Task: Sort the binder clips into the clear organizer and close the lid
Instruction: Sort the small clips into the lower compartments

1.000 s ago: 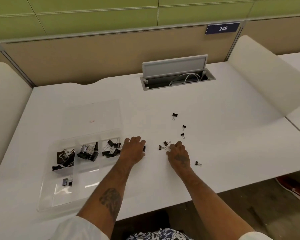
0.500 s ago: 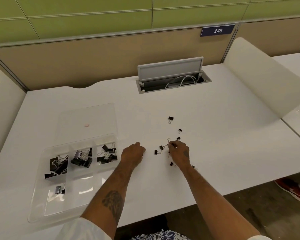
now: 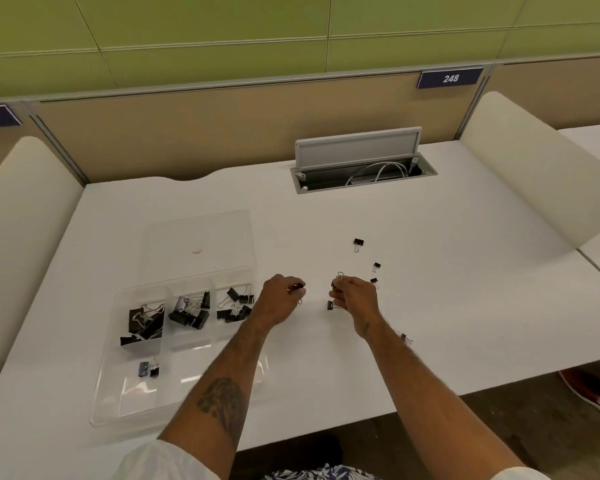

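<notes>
The left hand pinches a small binder clip right of the clear organizer. The right hand pinches a second clip.

A clear organizer sits on the white desk. Its lid lies open and flat behind it. Black binder clips fill the three back compartments (two more sit in a front one). The left hand pinches a small clip. The right hand pinches a second clip. A few loose clips lie near the right hand.
</notes>
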